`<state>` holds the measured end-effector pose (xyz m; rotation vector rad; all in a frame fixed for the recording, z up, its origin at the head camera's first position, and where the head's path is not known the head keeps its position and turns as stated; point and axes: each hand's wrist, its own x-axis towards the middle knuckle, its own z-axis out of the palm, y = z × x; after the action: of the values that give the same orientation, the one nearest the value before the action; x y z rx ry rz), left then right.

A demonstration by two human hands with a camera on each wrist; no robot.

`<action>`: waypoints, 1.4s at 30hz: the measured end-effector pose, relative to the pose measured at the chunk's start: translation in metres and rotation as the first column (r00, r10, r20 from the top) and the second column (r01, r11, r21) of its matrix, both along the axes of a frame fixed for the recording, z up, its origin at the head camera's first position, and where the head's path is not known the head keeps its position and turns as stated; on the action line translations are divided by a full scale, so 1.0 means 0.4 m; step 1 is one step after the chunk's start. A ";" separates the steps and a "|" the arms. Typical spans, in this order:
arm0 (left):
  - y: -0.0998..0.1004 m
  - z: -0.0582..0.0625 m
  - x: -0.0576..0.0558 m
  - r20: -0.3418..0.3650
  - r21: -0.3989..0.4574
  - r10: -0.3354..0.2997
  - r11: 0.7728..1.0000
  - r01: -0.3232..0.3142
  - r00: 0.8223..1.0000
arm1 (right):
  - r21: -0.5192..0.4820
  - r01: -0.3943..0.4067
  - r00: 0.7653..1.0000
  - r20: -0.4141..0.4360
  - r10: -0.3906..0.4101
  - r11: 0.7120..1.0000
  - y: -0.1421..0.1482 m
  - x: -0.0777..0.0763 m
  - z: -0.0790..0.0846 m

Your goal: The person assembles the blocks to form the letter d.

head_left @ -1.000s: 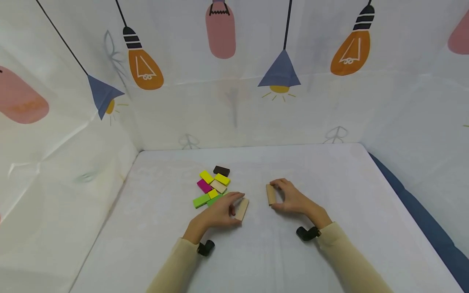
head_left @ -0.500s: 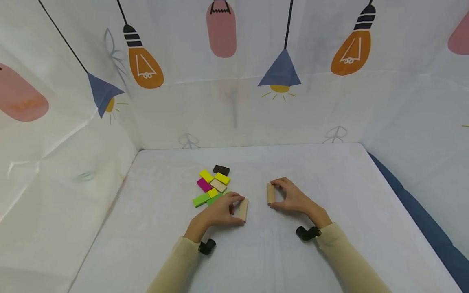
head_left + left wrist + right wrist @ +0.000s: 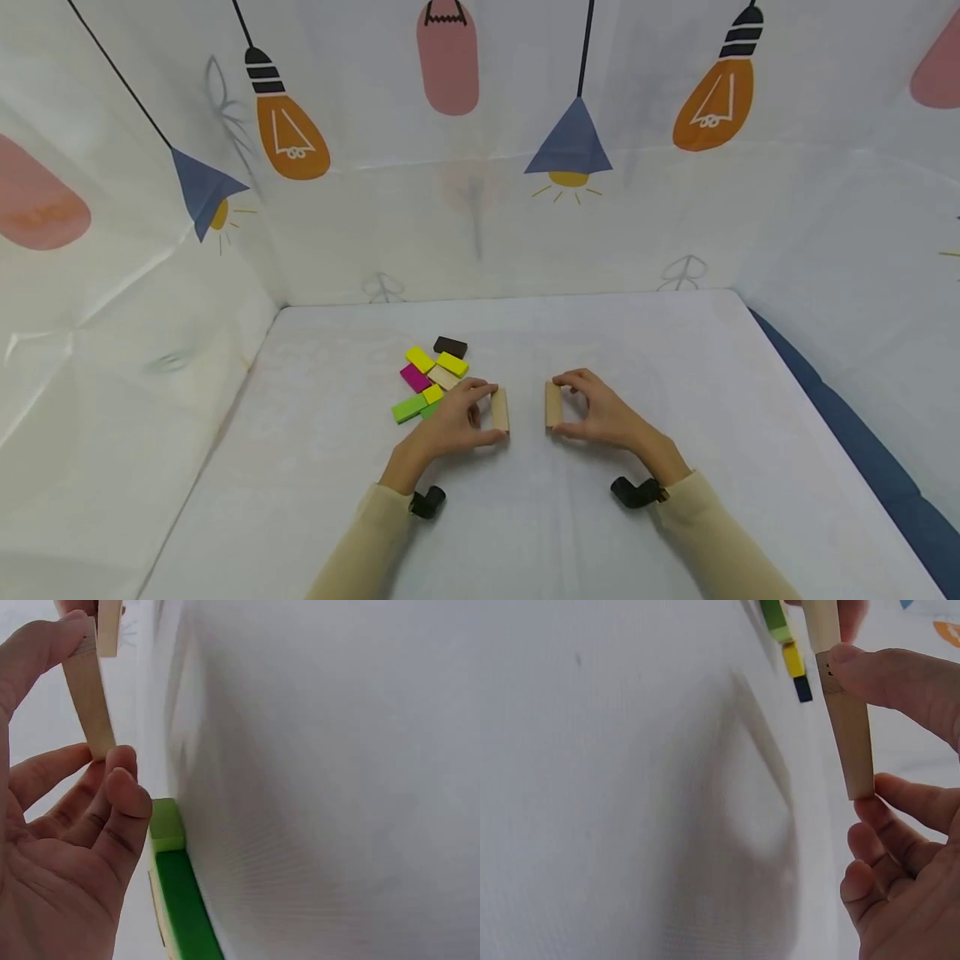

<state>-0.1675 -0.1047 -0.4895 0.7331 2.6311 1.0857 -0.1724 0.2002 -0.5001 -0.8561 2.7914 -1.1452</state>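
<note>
My left hand [image 3: 452, 419] pinches a plain wooden block [image 3: 499, 411] by its two ends, thumb at the near end and a finger at the far end. Facing it, a second plain wooden block [image 3: 553, 405] is pinched the same way by my right hand [image 3: 606, 412]. The two blocks stand roughly parallel, with a gap between them in the head view. In the left wrist view the held block [image 3: 90, 697] is raised off the white surface. The right wrist view shows its block [image 3: 847, 727] held up likewise, a shadow falling below.
Left of my left hand lies a cluster of coloured blocks: light green [image 3: 409, 408], magenta [image 3: 415, 377], yellow [image 3: 420, 359], natural wood [image 3: 444, 377] and black [image 3: 450, 347]. They rest on a white-covered table [image 3: 645, 333]. A printed curtain [image 3: 480, 217] hangs behind the table.
The left hand's block has moved slightly away from me and turned from slanted to nearly straight. The right hand's block has also straightened, staying nearly in place. The coloured cluster is unchanged.
</note>
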 end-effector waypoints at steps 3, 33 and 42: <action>0.005 0.011 -0.013 -0.036 0.004 0.005 1.000 -0.005 0.999 | -0.012 -0.003 1.000 0.003 0.003 1.000 -0.005 0.016 0.009; 0.045 0.037 -0.085 -0.071 -0.115 0.030 0.993 -0.038 0.997 | -0.038 -0.055 0.998 -0.014 0.054 0.998 -0.043 0.112 0.016; 0.063 0.040 -0.088 -0.039 -0.108 0.050 0.993 -0.054 0.998 | -0.040 -0.057 0.997 -0.058 0.054 0.998 -0.046 0.121 -0.002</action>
<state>-0.2026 -0.0796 -0.4734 0.6707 2.7293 0.9416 -0.1240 0.1819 -0.5009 -0.9781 2.7779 -1.1933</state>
